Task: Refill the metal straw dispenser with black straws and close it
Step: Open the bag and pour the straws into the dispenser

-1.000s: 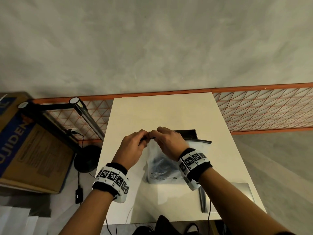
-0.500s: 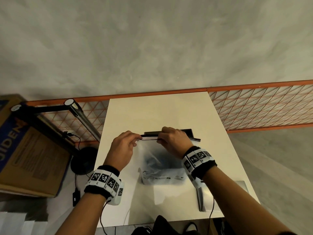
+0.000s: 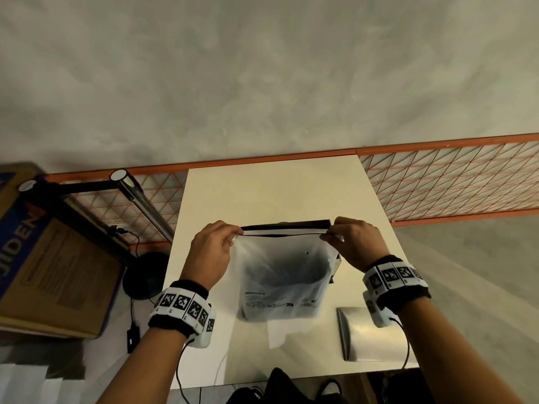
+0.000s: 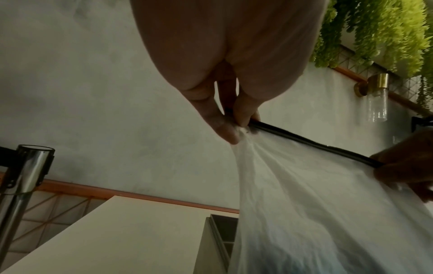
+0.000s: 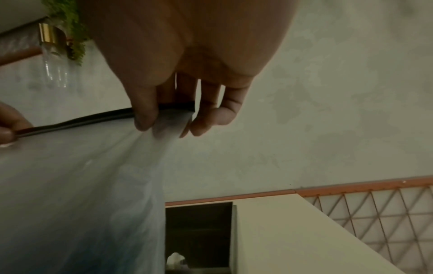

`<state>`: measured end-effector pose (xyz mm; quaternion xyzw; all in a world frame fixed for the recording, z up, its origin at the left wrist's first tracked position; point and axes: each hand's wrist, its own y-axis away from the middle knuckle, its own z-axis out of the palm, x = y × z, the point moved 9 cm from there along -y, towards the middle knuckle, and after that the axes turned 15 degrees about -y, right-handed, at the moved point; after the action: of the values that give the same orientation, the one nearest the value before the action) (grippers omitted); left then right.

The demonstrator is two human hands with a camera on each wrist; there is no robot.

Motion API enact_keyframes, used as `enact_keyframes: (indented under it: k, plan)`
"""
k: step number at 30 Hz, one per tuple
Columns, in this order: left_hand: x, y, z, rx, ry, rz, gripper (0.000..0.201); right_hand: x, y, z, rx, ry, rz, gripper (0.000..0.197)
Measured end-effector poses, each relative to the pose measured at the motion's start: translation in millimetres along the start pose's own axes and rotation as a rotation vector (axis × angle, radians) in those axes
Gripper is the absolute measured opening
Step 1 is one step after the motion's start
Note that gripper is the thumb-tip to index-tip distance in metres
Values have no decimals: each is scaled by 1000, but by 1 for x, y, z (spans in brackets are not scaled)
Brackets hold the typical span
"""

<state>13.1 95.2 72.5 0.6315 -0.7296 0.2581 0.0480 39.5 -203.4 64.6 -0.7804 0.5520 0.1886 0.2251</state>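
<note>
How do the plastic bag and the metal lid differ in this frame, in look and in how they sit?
The plastic bag is translucent and crumpled, with something dark inside; the metal lid is opaque, stiff and shiny. The bag hangs upright, pinched at its black top strip by the left hand and right hand; the lid lies untouched on the table, near its front right corner. Both sit over the same table.

The cream table (image 3: pixel 262 193) carries the open metal dispenser (image 3: pixel 334 265) near its middle and a metal lid (image 3: pixel 370 333) at its near right corner.
</note>
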Motion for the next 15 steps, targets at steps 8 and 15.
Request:
enact_keyframes:
  k: [8,15]
  plan:
    - [8,-7,-3,30,33,-77,17,-9,-1,-13,69,-3,220,53]
    - [13,-4,-11,54,29,-113,11,10,-1,-9,110,-87,196,21]
